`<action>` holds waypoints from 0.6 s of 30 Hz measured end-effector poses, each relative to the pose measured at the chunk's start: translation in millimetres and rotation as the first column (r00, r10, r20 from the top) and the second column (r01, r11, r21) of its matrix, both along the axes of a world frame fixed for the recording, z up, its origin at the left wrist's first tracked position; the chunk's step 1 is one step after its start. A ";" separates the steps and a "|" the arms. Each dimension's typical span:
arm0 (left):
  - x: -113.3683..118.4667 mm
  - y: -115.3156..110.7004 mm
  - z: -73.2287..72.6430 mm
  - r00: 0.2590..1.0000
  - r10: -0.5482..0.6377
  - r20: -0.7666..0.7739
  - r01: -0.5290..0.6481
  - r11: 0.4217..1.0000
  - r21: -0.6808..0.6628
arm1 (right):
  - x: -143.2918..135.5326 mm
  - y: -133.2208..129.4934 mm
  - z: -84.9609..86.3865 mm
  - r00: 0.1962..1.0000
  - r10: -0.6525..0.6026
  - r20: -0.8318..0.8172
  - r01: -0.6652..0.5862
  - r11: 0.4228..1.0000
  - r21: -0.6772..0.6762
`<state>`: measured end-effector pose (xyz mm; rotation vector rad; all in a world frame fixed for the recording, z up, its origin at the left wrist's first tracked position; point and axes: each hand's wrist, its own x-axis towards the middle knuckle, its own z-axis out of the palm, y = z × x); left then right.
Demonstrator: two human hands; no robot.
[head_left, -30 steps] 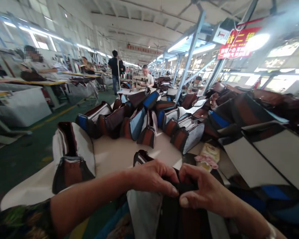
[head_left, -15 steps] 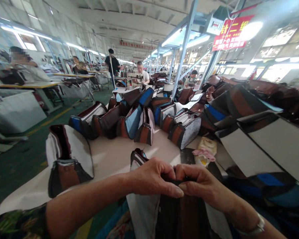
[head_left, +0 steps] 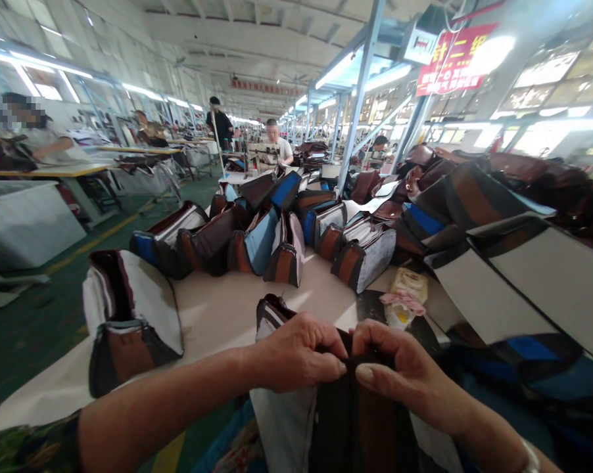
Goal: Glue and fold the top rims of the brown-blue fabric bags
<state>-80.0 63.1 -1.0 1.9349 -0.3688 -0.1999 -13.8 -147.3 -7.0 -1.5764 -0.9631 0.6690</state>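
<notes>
Pinches the near top edge of a boxy charcoal bag with a brown stripe and off-white side panels [head_left: 333, 427], using the left hand [head_left: 299, 355] and the right hand [head_left: 400, 368] together. Sets both thumbs on the near side of that edge and curls the forefingers over it (cannot tell exactly how the remaining fingers grip, hidden behind hands and material). Shows only a narrow strip of dark material between the two thumb tips.

Has the bag directly below and between the hands, striped end toward the body, dark open mouth visible just past the left hand. Cannot tell where its base rests, cut off at the lower border.

Beyond the left forearm, upright on a smooth beige tabletop [head_left: 212, 315]: a similar off-white bag with a brown-striped end [head_left: 129, 355], well apart from both hands. Ahead of the right hand, near it: a crumpled cream bundle with a pink tie [head_left: 405, 292]. Farther off, across the table: a row of mixed brown, blue and grey bags [head_left: 284, 263].
</notes>
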 end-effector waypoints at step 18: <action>10.6 11.7 13.7 0.946 -0.176 -0.274 0.189 0.982 0.021 | -12.2 -21.9 -2.0 0.284 0.090 0.955 -0.069 0.995 -0.073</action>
